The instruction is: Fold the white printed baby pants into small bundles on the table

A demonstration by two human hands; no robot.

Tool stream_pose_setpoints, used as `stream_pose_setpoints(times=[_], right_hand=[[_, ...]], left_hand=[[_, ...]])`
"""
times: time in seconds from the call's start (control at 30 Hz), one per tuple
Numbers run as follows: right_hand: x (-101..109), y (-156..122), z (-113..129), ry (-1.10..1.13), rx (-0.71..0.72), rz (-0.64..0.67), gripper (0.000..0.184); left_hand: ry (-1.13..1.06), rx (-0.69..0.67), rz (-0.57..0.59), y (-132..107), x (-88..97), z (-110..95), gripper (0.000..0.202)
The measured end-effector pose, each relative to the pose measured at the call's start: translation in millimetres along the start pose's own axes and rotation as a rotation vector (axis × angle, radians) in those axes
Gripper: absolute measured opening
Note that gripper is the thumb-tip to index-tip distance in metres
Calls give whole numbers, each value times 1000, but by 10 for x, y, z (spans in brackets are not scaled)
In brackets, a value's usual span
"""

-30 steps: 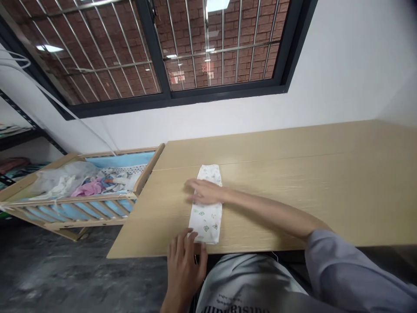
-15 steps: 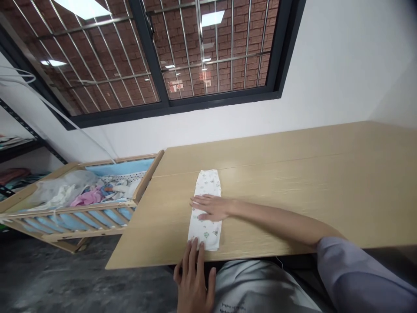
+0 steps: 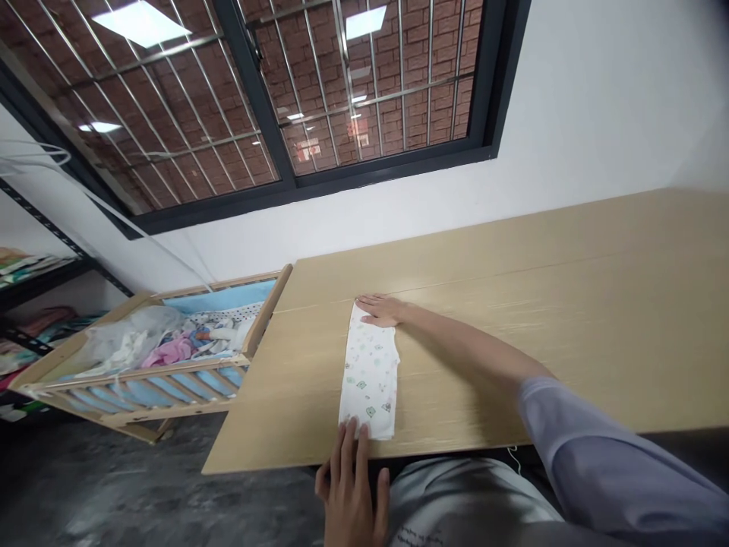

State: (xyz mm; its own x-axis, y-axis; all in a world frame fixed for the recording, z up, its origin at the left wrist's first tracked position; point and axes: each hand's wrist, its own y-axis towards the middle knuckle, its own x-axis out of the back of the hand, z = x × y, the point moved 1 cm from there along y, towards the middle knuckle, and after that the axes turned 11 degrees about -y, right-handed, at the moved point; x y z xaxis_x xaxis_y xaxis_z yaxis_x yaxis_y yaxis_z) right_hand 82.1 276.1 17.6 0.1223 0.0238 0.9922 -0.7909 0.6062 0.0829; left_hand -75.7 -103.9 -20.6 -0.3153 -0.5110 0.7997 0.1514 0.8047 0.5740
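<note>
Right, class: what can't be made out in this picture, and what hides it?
All in the head view:
Far end of the printed cloth: partly covered by the right hand.
The cloth's underside: turned to the table.
The left hand: wrist cut off by the bottom edge.
Shirt lettering: too small, cut by that edge.
Heaped fabrics in the crib: they overlap.

The right arm (image 3: pixel 475 342) stretches forward and leftward, the right hand (image 3: pixel 380 310) palm down with fingers pointing left — the left hand (image 3: pixel 351 486) nearer the body, fingers extended forward, thumb apart.
</note>
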Motion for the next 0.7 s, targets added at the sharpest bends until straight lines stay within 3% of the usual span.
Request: stream_pose_setpoints(times=[0.1, 0.2, 0.33, 0.4, 0.53, 0.7], right_hand=[[122, -158, 262, 4, -12, -155, 67], [302, -531, 751, 9, 56, -277, 53], [459, -1253, 1468, 96, 297, -168, 37], [451, -1603, 1701, 75, 313, -135, 38], [266, -2082, 1878, 9, 253, -142, 46], [102, -2351, 1981, -21, 158, -204, 27]], left_hand=[[-30, -11, -1, 29, 26, 48, 67], [-75, 0, 7, 83, 75, 112, 51], [-118, 65, 28, 161, 140, 169, 31], [-134, 23, 52, 190, 161, 180, 29], [-168, -132, 65, 224, 191, 181, 29], [-240, -339, 148, 241, 284, 129, 46]])
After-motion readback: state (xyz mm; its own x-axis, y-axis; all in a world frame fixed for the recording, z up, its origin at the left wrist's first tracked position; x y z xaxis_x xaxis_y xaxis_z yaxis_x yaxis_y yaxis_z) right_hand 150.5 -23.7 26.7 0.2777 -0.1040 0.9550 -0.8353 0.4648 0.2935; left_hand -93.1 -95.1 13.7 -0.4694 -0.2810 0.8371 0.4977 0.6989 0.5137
